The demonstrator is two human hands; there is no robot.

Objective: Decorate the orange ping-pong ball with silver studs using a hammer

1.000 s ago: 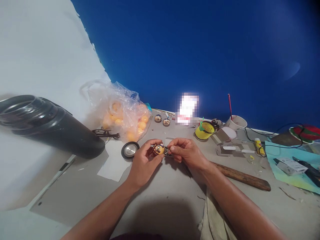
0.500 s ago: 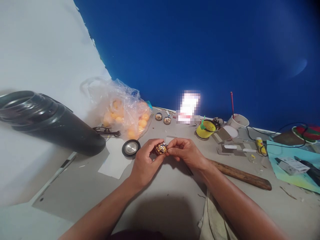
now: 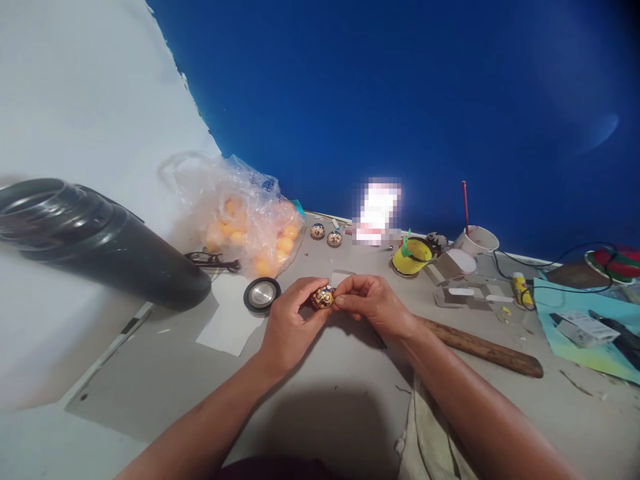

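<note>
A small round ball (image 3: 323,297), covered in shiny gold and dark pieces, rests between the thumb and fingers of my left hand (image 3: 293,323). From the other side my right hand (image 3: 373,303) reaches in, thumb and forefinger pinched together at the ball's right edge. Whatever those fingertips hold, if anything, is too small to make out. Two similar shiny balls, one on the left (image 3: 317,231) and one on the right (image 3: 335,238), sit farther back on the table. Close by my left hand lies a round black lid with a metal centre (image 3: 262,294).
A tall dark flask (image 3: 115,247) leans in at left, near a plastic bag of orange balls (image 3: 250,233). To the right are a yellow cup (image 3: 411,257), a white cup (image 3: 477,241) holding a red stick, a wooden handle (image 3: 485,347) and a glue bottle (image 3: 523,290).
The ball has turned slightly in my left hand. Both hands otherwise keep nearly the same place, and the view has shifted a little.
</note>
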